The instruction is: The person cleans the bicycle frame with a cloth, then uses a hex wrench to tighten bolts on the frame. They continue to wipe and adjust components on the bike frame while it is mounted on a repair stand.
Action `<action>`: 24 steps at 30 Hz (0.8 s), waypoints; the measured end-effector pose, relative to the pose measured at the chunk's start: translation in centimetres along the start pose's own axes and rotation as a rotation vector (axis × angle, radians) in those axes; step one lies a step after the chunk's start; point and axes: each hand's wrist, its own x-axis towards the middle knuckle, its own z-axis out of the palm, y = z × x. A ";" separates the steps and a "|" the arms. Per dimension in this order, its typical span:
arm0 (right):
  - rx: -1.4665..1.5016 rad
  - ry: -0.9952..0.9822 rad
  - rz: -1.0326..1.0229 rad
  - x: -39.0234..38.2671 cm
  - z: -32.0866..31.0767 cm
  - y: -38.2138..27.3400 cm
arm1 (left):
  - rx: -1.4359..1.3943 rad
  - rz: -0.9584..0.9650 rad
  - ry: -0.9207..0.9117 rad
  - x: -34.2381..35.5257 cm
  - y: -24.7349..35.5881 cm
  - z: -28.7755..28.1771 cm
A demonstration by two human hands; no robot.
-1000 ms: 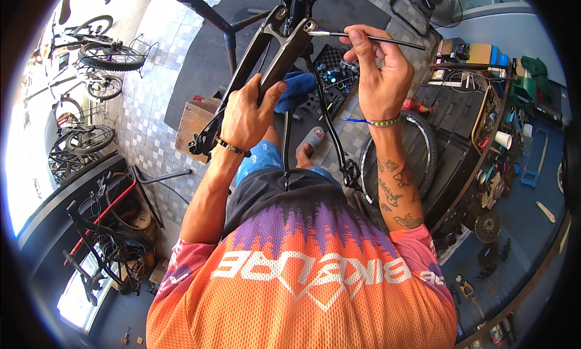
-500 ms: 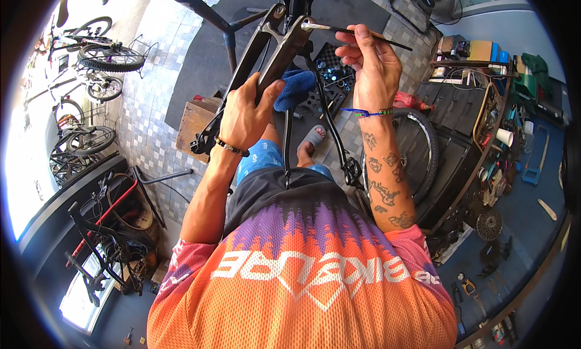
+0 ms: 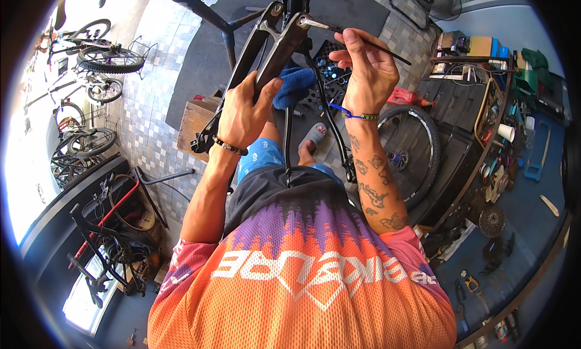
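Note:
In my left hand (image 3: 247,112) is one arm of a forked black bicycle frame part (image 3: 279,57), the fingers wrapped round its lower end. My right hand (image 3: 370,80) pinches a thin brush (image 3: 384,49) with a dark handle. The brush's pale tip touches the round hole at the upper end of that same arm. Beside my left hand hangs a blue cloth (image 3: 295,88). Other black frame tubes (image 3: 339,134) run down between the hands toward my lap.
A dark mat (image 3: 200,77) covers part of the tiled floor, with a tool tray (image 3: 333,65) on it. Right: a bicycle wheel (image 3: 417,149), black drawers (image 3: 451,107) and a blue bench (image 3: 526,228) with tools. Left: a wooden box (image 3: 193,128) and several parked bicycles (image 3: 112,55).
My right hand and forearm have shifted slightly left and inward, and the brush slants more steeply at the hole. My left hand keeps its hold in about the same place.

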 end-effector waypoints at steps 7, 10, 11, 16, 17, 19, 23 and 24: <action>0.006 0.008 -0.138 -0.1 0.4 0.3 | 0.006 0.047 0.036 -0.2 0.2 0.1; 0.026 0.017 -0.198 -0.2 0.6 0.5 | -0.004 0.040 0.032 -0.2 0.2 0.1; 0.025 0.017 -0.213 -0.3 0.7 0.6 | -0.002 0.038 0.031 -0.2 0.1 0.1; 0.001 0.012 -0.263 -0.5 0.7 0.8 | 0.012 0.030 0.034 -0.2 0.1 0.1; -0.008 0.010 -0.285 -0.4 0.7 1.1 | 0.002 0.024 0.028 -0.2 0.1 0.0; -0.039 0.011 -0.328 -0.4 0.6 1.4 | -0.018 0.012 0.016 -0.2 0.4 -0.1; -0.139 -0.001 -0.399 -0.3 0.3 1.5 | 0.004 0.028 0.024 -0.1 0.3 0.0; -0.168 -0.010 -0.413 -0.2 0.2 1.5 | 0.003 0.034 0.026 -0.1 0.2 0.0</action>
